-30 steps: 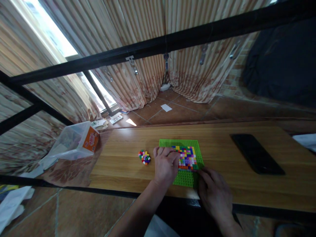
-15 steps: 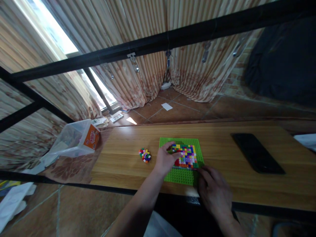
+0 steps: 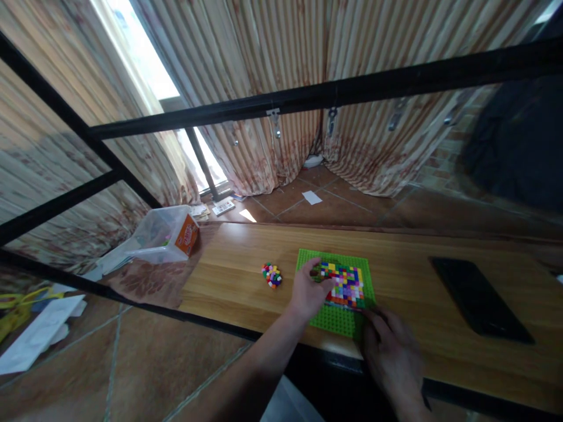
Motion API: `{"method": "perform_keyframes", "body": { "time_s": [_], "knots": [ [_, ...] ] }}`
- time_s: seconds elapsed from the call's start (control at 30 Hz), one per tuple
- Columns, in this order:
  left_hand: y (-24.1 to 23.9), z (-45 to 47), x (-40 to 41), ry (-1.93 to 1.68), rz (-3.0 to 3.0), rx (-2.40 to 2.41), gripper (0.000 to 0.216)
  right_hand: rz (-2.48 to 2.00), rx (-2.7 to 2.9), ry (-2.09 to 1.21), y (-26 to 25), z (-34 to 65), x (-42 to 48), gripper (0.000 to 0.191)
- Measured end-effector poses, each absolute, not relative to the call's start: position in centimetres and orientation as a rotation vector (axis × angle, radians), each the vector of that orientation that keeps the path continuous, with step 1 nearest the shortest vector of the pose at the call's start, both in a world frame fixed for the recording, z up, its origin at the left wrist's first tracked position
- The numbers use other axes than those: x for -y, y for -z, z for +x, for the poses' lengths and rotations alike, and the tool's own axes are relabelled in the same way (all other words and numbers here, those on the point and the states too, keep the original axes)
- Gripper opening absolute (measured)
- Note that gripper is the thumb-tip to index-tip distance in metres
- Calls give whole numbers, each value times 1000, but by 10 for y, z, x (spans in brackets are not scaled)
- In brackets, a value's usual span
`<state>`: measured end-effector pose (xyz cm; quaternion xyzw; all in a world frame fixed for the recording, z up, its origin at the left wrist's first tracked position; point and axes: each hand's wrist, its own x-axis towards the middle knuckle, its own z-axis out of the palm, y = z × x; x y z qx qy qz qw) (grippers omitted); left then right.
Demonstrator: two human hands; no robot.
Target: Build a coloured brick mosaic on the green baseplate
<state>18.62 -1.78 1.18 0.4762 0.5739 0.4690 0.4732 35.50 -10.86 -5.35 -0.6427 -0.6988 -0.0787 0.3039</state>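
On the wooden table lies a green studded baseplate [image 3: 334, 321], with a dense patch of small multicoloured toy bricks [image 3: 347, 284] on it. My left hand [image 3: 308, 292] rests over the patch's left side, thumb and index finger apart, the thumb touching the bricks. The other left fingers are partly hidden. At the lower right corner of the patch, my right hand [image 3: 392, 340] has its fingers curled and pressed together. A thin edge or strip runs from those fingertips along the patch's lower side; what it is cannot be made out. A small heap of loose bricks [image 3: 271, 275] sits to the left.
A black phone-like slab [image 3: 480, 299] lies on the table's right side [image 3: 409, 275]. Beyond the left end, a clear plastic bin [image 3: 165, 234] with an orange label stands on the floor. A black metal bar [image 3: 299, 99] crosses in front of the curtains [image 3: 281, 53].
The camera view has swung a little left, so everything appears shifted right. Both hands stay in nearly the same places on the baseplate and bricks.
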Motion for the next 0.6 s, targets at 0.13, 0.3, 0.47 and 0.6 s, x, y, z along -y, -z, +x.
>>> {"method": "perform_keyframes", "body": {
  "time_s": [0.13,0.3,0.47,0.6],
  "knots": [
    [-9,159,43,-1191,1467,-1554,45,-1699,1852,223,54,355,108,32],
    [-2,102,56,-1171,1936,-1742,25,-1682,1835,247,55,355,108,33],
    [5,78,50,-1009,2195,-1825,17,-1692,1843,256,55,355,108,34],
    [10,77,47,-920,2280,-1888,16,-1681,1857,255,56,356,108,33]
  ]
}}
